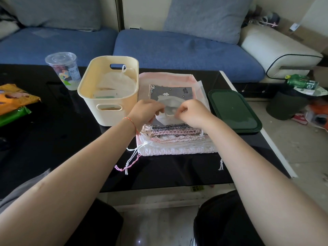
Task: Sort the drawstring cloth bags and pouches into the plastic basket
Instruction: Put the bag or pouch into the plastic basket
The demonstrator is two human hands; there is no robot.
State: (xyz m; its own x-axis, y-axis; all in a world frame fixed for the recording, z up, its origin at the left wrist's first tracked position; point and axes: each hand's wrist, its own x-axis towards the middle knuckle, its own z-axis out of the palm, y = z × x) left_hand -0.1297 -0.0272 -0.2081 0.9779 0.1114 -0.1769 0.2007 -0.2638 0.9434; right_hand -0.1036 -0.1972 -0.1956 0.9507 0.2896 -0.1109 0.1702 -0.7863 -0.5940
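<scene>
Both hands pinch a small white pouch (167, 110) atop the bag stack (174, 135) on the desk: left hand (144, 110) and right hand (192, 113) at its side edges. Basket (108, 96) sits just left; left hand nearer.

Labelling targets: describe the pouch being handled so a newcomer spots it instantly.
On the black glass table, right of the cream plastic basket, lies a stack of drawstring cloth bags. On top, both hands pinch a small white cloth pouch, left hand, right hand. It's plain white over the grey cloud-print bag.
</scene>
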